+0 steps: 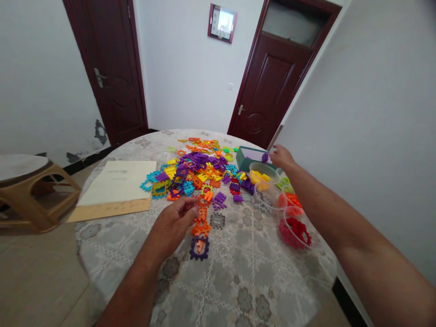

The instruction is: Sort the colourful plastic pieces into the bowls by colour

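Note:
My left hand (177,221) is over the front of the table, its fingers loosely curled and the thumb apart from them. Beside its fingertips a row of orange notched plastic building pieces (200,227) runs toward me. It ends at a purple square frame piece (199,248). My right hand (282,157) reaches to the far right, over the edge of a green box (242,160). A purple plastic building piece (265,157) shows at its fingertips, seemingly pinched there. A grey square piece (217,220) lies right of the orange row.
A mixed heap of colourful plastic pieces (197,165) covers the table's middle. Clear round tubs stand at right: one with yellow pieces (260,177), one with red pieces (294,232). Paper sheets (117,181) lie at left. A stool (37,195) stands beside the table.

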{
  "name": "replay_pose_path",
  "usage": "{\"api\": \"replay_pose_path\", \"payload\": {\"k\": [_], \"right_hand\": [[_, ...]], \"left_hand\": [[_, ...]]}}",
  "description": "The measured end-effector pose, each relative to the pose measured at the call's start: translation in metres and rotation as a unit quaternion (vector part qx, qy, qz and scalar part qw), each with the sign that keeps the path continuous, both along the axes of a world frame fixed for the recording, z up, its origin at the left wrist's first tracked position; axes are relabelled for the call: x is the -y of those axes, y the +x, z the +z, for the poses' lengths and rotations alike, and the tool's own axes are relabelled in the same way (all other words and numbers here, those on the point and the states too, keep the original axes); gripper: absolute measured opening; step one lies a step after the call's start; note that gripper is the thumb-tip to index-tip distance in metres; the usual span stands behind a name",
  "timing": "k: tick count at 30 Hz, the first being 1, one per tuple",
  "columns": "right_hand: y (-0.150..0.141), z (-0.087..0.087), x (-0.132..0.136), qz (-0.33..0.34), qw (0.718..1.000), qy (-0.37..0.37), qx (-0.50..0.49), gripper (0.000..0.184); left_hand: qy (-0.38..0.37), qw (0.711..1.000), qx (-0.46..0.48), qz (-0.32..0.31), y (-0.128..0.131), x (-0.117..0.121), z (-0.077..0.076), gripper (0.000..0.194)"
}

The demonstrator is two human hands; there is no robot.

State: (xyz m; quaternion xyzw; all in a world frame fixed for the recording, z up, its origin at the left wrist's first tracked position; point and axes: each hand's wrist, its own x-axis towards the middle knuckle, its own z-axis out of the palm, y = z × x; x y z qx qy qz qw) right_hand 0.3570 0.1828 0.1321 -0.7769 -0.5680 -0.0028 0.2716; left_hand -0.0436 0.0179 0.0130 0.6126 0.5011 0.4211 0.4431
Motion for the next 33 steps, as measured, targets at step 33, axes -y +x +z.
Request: {"api": "replay_pose_path", "payload": {"k": [33], "right_hand": [[-0.129, -0.107, -0.056, 0.011, 0.969, -0.212, 0.129, 0.075]], "left_hand": [[0.124, 0.960, -0.246, 0.054, -0.006, 0.005, -0.001, 0.037]]}}
